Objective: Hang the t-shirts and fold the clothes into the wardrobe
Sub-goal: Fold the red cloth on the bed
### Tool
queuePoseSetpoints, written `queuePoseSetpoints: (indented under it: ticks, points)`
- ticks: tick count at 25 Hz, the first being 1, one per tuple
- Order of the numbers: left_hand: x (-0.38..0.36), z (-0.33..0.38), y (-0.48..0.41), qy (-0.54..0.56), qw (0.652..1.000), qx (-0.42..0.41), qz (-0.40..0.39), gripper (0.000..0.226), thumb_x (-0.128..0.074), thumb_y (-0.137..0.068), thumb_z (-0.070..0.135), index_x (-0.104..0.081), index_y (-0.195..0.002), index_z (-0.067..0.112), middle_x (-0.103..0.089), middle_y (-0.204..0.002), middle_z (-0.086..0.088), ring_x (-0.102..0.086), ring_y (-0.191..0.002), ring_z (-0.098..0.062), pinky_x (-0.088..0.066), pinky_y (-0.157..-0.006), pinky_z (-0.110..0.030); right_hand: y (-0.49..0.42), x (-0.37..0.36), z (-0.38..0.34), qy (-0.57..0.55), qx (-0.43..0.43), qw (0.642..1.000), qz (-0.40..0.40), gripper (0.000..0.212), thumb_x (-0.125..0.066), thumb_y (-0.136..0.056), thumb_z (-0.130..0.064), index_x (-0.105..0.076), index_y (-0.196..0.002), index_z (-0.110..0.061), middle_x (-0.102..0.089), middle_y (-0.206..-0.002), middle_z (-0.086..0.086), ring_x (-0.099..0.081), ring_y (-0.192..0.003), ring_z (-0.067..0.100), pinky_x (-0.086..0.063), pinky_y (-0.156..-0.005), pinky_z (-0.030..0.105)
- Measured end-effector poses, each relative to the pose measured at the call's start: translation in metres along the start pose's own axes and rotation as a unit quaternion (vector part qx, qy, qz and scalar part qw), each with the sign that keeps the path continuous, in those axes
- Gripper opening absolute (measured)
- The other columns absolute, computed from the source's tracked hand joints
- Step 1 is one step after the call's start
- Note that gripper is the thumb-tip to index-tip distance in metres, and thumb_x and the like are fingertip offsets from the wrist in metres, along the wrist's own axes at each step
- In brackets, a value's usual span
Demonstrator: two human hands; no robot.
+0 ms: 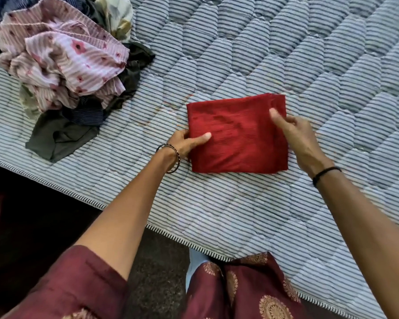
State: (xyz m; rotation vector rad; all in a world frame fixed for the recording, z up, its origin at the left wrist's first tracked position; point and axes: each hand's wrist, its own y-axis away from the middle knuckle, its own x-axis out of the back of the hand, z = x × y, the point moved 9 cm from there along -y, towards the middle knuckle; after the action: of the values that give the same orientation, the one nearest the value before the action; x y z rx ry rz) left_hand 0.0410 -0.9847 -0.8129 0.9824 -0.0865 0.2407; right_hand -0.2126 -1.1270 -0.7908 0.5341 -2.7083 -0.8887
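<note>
Striped bed [240, 215] holds a folded red cloth [237, 137] close to its near edge. The left hand [184, 143] and the right hand [295, 137] each pinch one side of it. If lifted loosely, it could flop open. A messy pile of clothes [62, 65] sits by the far left edge.

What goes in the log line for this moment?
left hand: grips red cloth, left edge | right hand: grips right edge | red cloth: folded, on mattress
</note>
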Motion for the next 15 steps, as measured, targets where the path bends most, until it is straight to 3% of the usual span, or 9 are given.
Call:
queuePoseSetpoints:
  ticks: [3,6,9,12,15]
  points:
    - [-0.001,-0.004,0.001,0.003,1.000,0.002,-0.001,0.052,-0.082,-0.077,0.032,-0.064,-0.120,0.010,-0.069,-0.112,0.002,-0.066,-0.094,-0.007,-0.053,-0.071,-0.012,0.012,-0.018,-0.001,0.004,0.005,1.000,-0.031,0.036,-0.082,-0.086,-0.029,-0.074,-0.115,-0.011,-0.079,-0.107,0.002,-0.075,-0.100,0.013,-0.060,-0.087,0.026]
    - [0.002,-0.002,0.002,0.099,0.995,-0.009,0.023,0.046,-0.085,-0.067,0.036,-0.067,-0.104,0.014,-0.075,-0.098,0.001,-0.071,-0.086,-0.011,-0.055,-0.075,-0.021,0.013,-0.024,0.001,0.003,0.003,1.000,-0.030,0.034,-0.083,-0.085,-0.020,-0.073,-0.116,-0.009,-0.079,-0.106,0.001,-0.075,-0.099,0.014,-0.059,-0.085,0.026]
    - [-0.001,-0.002,0.001,0.120,0.992,0.008,0.033,0.069,-0.082,-0.057,0.050,-0.068,-0.109,0.007,-0.076,-0.097,-0.005,-0.072,-0.093,-0.026,-0.057,-0.086,-0.035,0.014,-0.027,0.003,-0.023,0.007,1.000,-0.017,0.030,-0.076,-0.092,-0.017,-0.070,-0.119,-0.007,-0.079,-0.103,-0.002,-0.075,-0.096,0.012,-0.058,-0.078,0.022]
    - [-0.007,0.002,0.002,0.107,0.993,-0.022,0.051,0.052,-0.076,-0.076,0.046,-0.065,-0.117,0.017,-0.073,-0.103,0.001,-0.070,-0.097,-0.021,-0.056,-0.086,-0.032,0.017,-0.019,0.001,-0.043,0.031,0.998,0.015,0.043,-0.076,-0.092,-0.021,-0.061,-0.130,-0.009,-0.075,-0.117,0.002,-0.073,-0.105,0.014,-0.058,-0.084,0.023]
    - [-0.017,0.023,0.013,0.130,0.986,-0.081,0.064,0.023,-0.069,-0.090,0.032,-0.064,-0.110,0.022,-0.071,-0.099,0.006,-0.068,-0.091,-0.011,-0.054,-0.085,-0.026,0.023,0.006,-0.014,-0.056,0.067,0.994,0.069,0.039,-0.077,-0.092,-0.023,-0.059,-0.126,-0.015,-0.073,-0.115,-0.003,-0.071,-0.103,0.007,-0.056,-0.085,0.020]
